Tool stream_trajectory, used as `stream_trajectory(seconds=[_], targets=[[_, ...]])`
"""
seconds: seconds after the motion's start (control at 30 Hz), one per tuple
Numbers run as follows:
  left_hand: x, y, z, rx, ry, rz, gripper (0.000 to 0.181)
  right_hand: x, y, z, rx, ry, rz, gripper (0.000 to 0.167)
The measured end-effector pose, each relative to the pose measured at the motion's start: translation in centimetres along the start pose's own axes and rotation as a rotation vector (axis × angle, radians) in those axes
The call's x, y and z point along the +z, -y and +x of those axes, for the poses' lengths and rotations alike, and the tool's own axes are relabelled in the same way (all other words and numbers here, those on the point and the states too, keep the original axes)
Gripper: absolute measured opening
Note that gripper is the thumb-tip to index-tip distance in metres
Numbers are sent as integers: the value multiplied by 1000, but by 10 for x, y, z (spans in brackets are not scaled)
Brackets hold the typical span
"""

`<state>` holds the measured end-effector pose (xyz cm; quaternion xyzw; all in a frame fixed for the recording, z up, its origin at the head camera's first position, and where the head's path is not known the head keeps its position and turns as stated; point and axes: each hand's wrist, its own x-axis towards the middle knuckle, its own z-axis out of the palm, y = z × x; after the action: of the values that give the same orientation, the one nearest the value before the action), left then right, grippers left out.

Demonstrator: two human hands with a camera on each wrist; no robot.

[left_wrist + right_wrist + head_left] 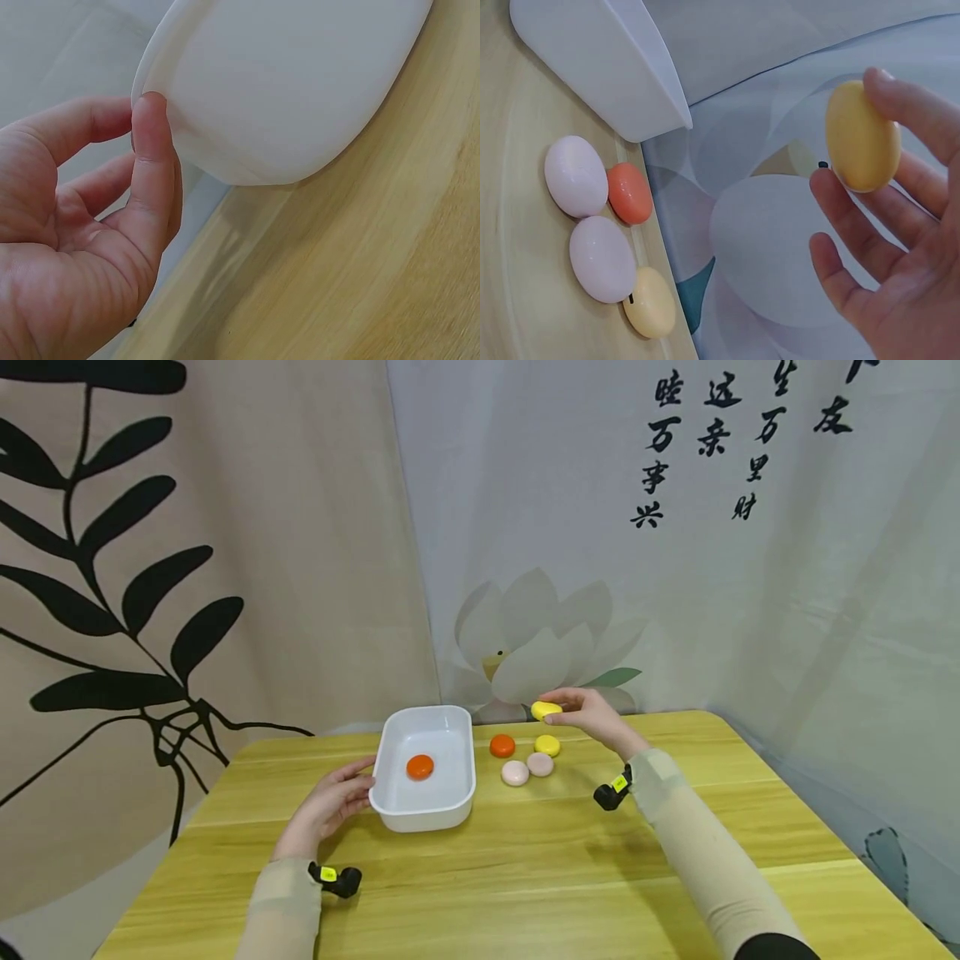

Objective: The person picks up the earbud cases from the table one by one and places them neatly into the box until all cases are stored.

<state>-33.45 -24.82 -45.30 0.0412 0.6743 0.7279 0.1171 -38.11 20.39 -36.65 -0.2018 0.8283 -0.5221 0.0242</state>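
Ovoid (862,136), yellow, pinched by right hand (596,717)

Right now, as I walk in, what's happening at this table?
A person's right hand holds a yellow piece in the air, while the left hand holds a tray by its edge. One orange piece lies in the tray. On the table beside it are another orange piece, another yellow piece and two pink pieces.

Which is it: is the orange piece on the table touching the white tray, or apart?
Apart. The head view shows a strip of table between the orange piece and the white tray.
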Motion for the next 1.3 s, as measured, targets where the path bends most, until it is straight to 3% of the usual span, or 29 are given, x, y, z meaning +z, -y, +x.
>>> stream_trajectory(seconds=[0.2,0.4,0.6,1.3], targets=[[0,2,0,2,-2,8,59,-2,4,3,-4,-9,23,45],[0,2,0,1,4,-4,59,-3,21,0,10,21,-2,43],[-1,1,1,-3,4,-13,60,-5,9,11,2,32,46,47],[-2,1,0,0,22,-31,61,2,28,21,-12,49,16,44]])
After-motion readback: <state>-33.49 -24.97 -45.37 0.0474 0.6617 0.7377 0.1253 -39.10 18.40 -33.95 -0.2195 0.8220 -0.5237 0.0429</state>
